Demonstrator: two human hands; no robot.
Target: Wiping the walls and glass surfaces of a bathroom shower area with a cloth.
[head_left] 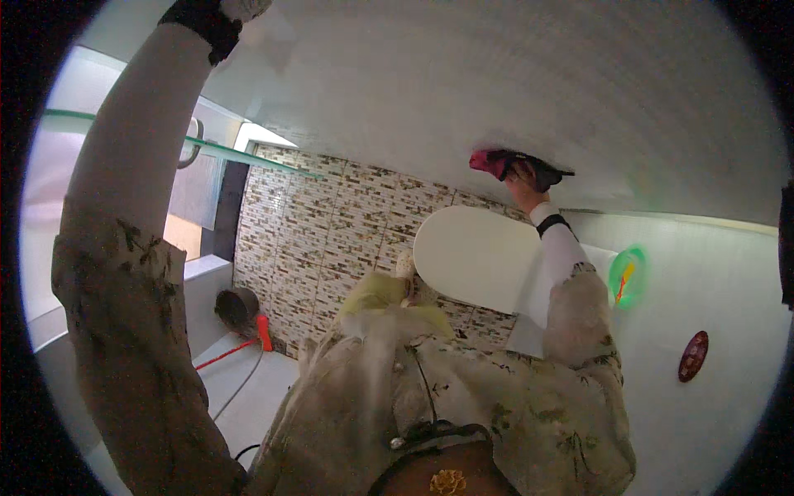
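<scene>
right hand [523, 178] fingers closed on red-and-dark cloth [504, 162], pressed to ceiling [496, 74] | left hand [236, 7] up at frame edge, fingers hidden, cannot tell | below cloth: oval mirror [475, 258] | far below-left: dark bucket [237, 307], contents unseen

— What carries anything here? We see a glass shelf [248, 155] fixed high on the wall, greenish at its edge, running toward the mosaic tiles.

— Nothing on it that we can make out. Lower down?

— A white ledge [240, 364] along the tiled wall. On it we see a dark round bucket [237, 307], an orange-red brush [264, 331] and a hose [241, 384].
</scene>
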